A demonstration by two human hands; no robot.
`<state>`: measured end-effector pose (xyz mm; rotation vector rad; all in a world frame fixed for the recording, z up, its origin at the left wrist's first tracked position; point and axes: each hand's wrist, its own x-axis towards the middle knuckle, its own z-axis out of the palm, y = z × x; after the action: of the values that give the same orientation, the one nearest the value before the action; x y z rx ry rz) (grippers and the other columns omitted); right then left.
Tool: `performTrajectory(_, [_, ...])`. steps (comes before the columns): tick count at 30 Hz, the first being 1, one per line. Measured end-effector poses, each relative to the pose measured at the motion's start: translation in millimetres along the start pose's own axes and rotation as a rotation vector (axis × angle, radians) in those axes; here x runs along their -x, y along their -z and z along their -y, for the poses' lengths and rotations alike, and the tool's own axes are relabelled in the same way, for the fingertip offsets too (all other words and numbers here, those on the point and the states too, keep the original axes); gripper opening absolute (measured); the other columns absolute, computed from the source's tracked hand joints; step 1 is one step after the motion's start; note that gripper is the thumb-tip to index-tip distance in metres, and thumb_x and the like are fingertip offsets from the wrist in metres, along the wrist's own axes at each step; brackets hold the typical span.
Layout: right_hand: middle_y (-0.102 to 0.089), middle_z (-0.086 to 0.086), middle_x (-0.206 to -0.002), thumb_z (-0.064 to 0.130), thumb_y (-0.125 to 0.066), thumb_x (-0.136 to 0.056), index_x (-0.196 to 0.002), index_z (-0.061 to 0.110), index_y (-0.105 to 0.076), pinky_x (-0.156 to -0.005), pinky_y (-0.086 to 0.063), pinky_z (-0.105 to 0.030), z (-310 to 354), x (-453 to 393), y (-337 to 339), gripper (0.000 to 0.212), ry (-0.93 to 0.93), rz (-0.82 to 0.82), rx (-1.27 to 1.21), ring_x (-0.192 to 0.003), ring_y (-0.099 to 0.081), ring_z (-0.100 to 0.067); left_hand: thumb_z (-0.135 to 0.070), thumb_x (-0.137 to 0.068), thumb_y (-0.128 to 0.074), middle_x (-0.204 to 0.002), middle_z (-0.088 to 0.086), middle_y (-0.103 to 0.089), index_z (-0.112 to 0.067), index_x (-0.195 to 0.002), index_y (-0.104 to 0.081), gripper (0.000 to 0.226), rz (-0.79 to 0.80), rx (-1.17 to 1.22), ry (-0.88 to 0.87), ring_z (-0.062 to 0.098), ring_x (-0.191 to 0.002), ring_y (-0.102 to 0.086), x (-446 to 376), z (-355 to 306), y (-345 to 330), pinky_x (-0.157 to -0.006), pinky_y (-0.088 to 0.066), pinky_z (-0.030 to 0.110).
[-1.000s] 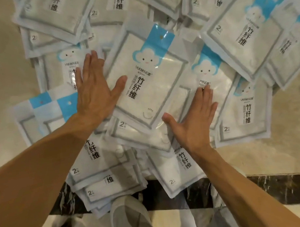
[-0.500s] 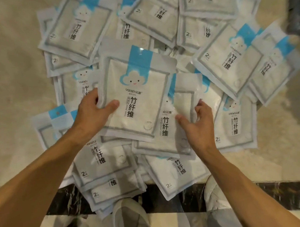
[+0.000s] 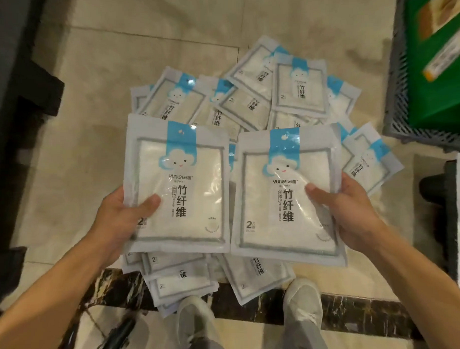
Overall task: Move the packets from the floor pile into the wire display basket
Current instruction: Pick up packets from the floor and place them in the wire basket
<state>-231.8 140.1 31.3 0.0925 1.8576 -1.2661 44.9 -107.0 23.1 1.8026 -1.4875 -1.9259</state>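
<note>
A person stands over a pile of packets (image 3: 249, 100) spread on the tiled floor, a packet lifted in each hand. The left hand (image 3: 115, 220) grips the left packet (image 3: 179, 186) by its lower left edge, thumb on the front and fingers curled behind. The right hand (image 3: 352, 211) holds the right packet (image 3: 287, 195) the same way at its lower right edge. A dark mesh basket (image 3: 398, 90) sits at the floor's far right; whether it is the display basket is unclear. Best to keep both packets flat and firmly pinched while carrying them across, as the glossy film looks slippery.
</note>
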Motion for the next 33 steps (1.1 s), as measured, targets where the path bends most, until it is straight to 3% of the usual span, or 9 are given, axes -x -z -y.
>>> performTrajectory(6, [-0.077,-0.015,-0.112,-0.001,-0.063,-0.094,-0.122,0.009,-0.067,-0.090,-0.060,-0.054,120.4,87.1,0.1,0.030,-0.057,0.127,-0.067,-0.101,-0.075,-0.035,-0.007,-0.089,-0.068,-0.093,-0.002,-0.080,-0.022,-0.108,-0.064,0.024,-0.039,0.118,0.005,0.017,-0.083,-0.077,102.0,-94.0,49.2,-0.057,-0.062,0.029])
performTrajectory(13, [-0.077,-0.019,-0.106,-0.002,-0.063,-0.093,-0.120,0.006,-0.067,-0.072,-0.065,-0.049,271.9,215.7,-24.6,0.029,0.031,0.225,-0.051,-0.089,-0.077,-0.036,-0.016,-0.076,-0.075,-0.108,0.012,-0.078,-0.014,-0.120,-0.067,0.045,-0.060,0.229,-0.062,0.034,-0.099,-0.075,240.6,-205.9,119.9,-0.097,-0.053,0.057])
performTrajectory(18, [-0.077,-0.022,-0.107,0.000,-0.065,-0.091,-0.119,0.005,-0.066,-0.089,-0.056,-0.065,375.2,324.4,-57.3,0.028,0.098,0.289,-0.056,-0.097,-0.074,-0.044,-0.013,-0.081,-0.073,-0.109,0.014,-0.077,-0.012,-0.122,-0.065,0.042,-0.077,0.331,-0.132,0.034,-0.099,-0.075,357.8,-285.6,177.2,-0.093,-0.055,0.054])
performTrajectory(21, [-0.076,-0.022,-0.108,0.005,-0.071,-0.081,-0.123,0.005,-0.064,-0.088,-0.059,-0.060,423.7,386.8,-76.7,0.042,0.151,0.354,-0.042,-0.096,-0.075,-0.042,-0.014,-0.080,-0.074,-0.111,0.013,-0.077,-0.015,-0.124,-0.064,0.045,-0.097,0.372,-0.179,0.035,-0.101,-0.075,423.8,-318.1,215.8,-0.093,-0.055,0.058])
performTrajectory(24, [-0.078,-0.020,-0.101,-0.001,-0.069,-0.087,-0.116,0.003,-0.067,-0.071,-0.065,-0.047,463.8,444.7,-92.6,0.029,0.235,0.413,-0.001,-0.082,-0.077,-0.034,-0.018,-0.078,-0.076,-0.112,0.010,-0.077,-0.016,-0.124,-0.066,0.047,-0.151,0.392,-0.265,0.033,-0.104,-0.074,488.1,-339.4,250.3,-0.090,-0.059,0.052])
performTrajectory(26, [-0.079,-0.018,-0.097,-0.004,-0.066,-0.090,-0.111,0.006,-0.067,-0.069,-0.065,-0.044,485.8,482.1,-98.9,0.023,0.279,0.452,0.019,-0.077,-0.077,-0.030,-0.022,-0.079,-0.081,-0.111,0.009,-0.078,-0.015,-0.122,-0.066,0.047,-0.196,0.418,-0.325,0.031,-0.104,-0.074,529.8,-347.6,269.7,-0.088,-0.060,0.048])
performTrajectory(29, [-0.079,-0.017,-0.099,-0.004,-0.065,-0.092,-0.111,0.007,-0.068,-0.071,-0.065,-0.044,509.5,529.5,-105.1,0.022,0.331,0.540,0.040,-0.080,-0.077,-0.030,-0.043,-0.058,-0.096,-0.115,0.011,-0.076,-0.014,-0.124,-0.066,0.078,-0.260,0.455,-0.375,0.032,-0.107,-0.073,589.6,-349.0,293.8,-0.097,-0.053,0.050])
performTrajectory(30, [-0.079,-0.017,-0.099,-0.004,-0.065,-0.092,-0.112,0.007,-0.068,-0.071,-0.065,-0.043,514.7,542.1,-106.9,0.023,0.341,0.562,0.043,-0.080,-0.077,-0.029,-0.044,-0.059,-0.096,-0.116,0.010,-0.076,-0.015,-0.125,-0.066,0.078,-0.279,0.466,-0.386,0.032,-0.108,-0.073,607.7,-347.3,298.8,-0.097,-0.052,0.050])
performTrajectory(33, [-0.079,-0.015,-0.098,-0.004,-0.065,-0.091,-0.112,0.008,-0.068,-0.065,-0.065,-0.040,525.2,572.4,-113.1,0.024,0.364,0.646,0.066,-0.079,-0.077,-0.028,-0.023,-0.079,-0.081,-0.115,0.009,-0.077,-0.015,-0.125,-0.064,0.050,-0.373,0.527,-0.418,0.031,-0.106,-0.074,660.3,-336.0,306.1,-0.091,-0.059,0.051])
